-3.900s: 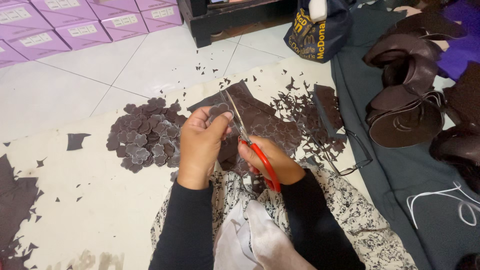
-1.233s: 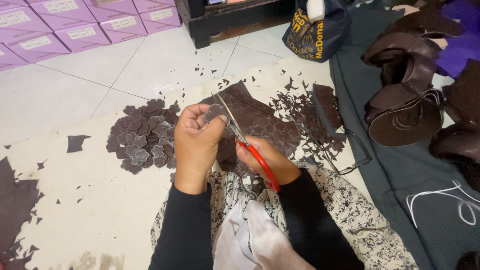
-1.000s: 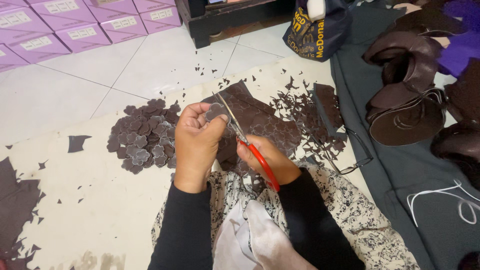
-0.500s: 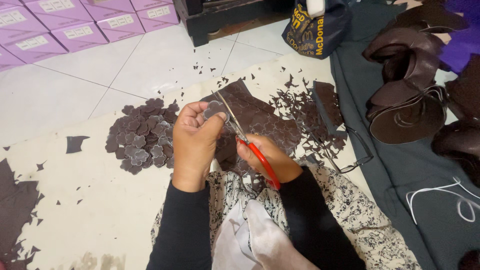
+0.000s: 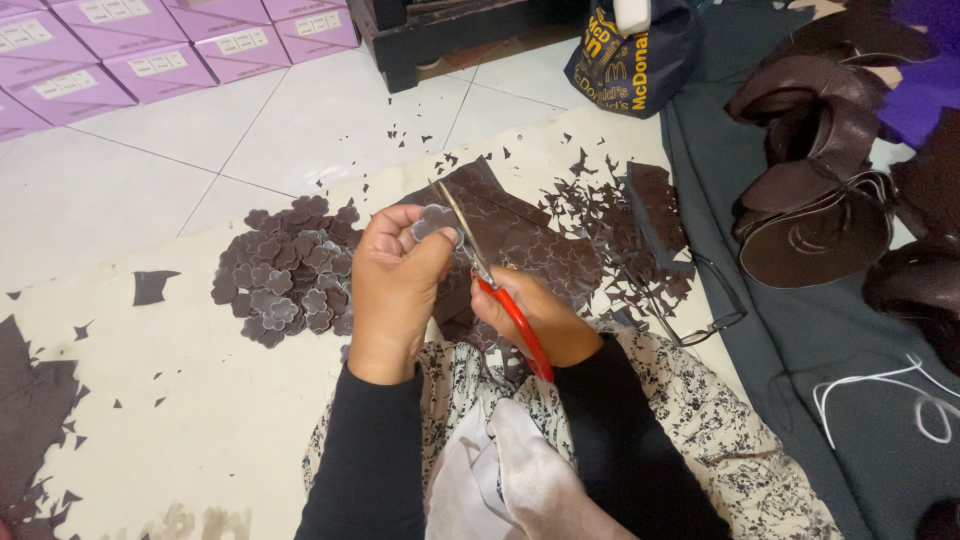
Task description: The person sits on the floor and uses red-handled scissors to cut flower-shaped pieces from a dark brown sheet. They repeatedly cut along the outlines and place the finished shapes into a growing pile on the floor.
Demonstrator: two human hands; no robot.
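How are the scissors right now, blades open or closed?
Nearly closed: the scissors blades form one thin line beside the flower-shaped piece.

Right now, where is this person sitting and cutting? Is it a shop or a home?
Probably a small home workshop for shoes, set up on a tiled floor. Cut flower shapes lie piled on a sheet, dark shoe parts are stacked at one side, and purple boxes wait behind.

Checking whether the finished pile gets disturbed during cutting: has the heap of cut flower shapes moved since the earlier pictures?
No. The heap of flower shapes lies in the same spot beside the dark scrap on the cream sheet, as before.
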